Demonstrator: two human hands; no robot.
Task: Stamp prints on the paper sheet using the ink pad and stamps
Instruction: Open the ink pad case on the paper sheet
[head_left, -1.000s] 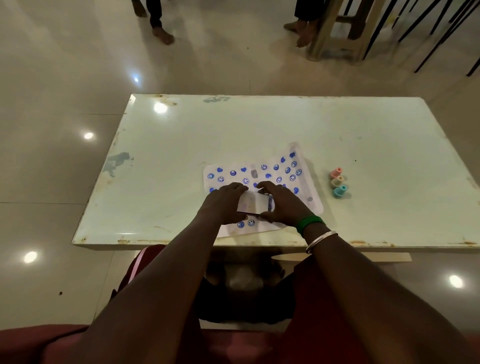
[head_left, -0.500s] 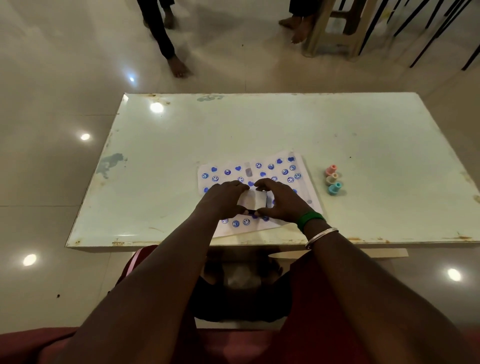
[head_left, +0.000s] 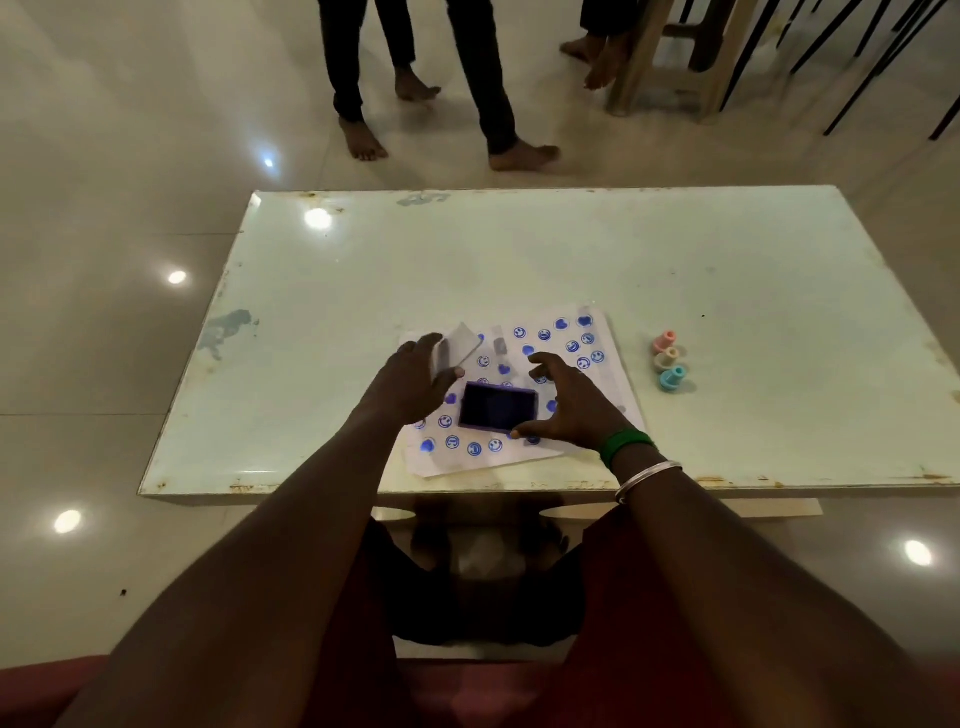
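Note:
A white paper sheet (head_left: 571, 332) covered with several blue heart and smiley prints lies near the table's front edge. On it rests the ink pad (head_left: 497, 407), uncovered, its dark blue surface showing. My left hand (head_left: 415, 382) holds the pad's pale lid (head_left: 462, 349) lifted off to the left. My right hand (head_left: 563, 402) curls around the pad's right side, thumb at its front corner, fingers spread above it. Three small stamps stand to the right of the sheet: a pink stamp (head_left: 664, 341), a beige stamp (head_left: 669, 358) and a teal stamp (head_left: 674, 378).
The pale green table (head_left: 727, 270) has worn edges. Beyond its far edge stands a person with bare feet (head_left: 522, 155); a wooden stool (head_left: 670, 57) and dark chair legs stand at the top right. My red-clothed lap fills the bottom.
The closed ink pad between both hands is now uncovered: my left hand lifted the lid away to the left and my right hand spread its fingers. A person walked up behind the table.

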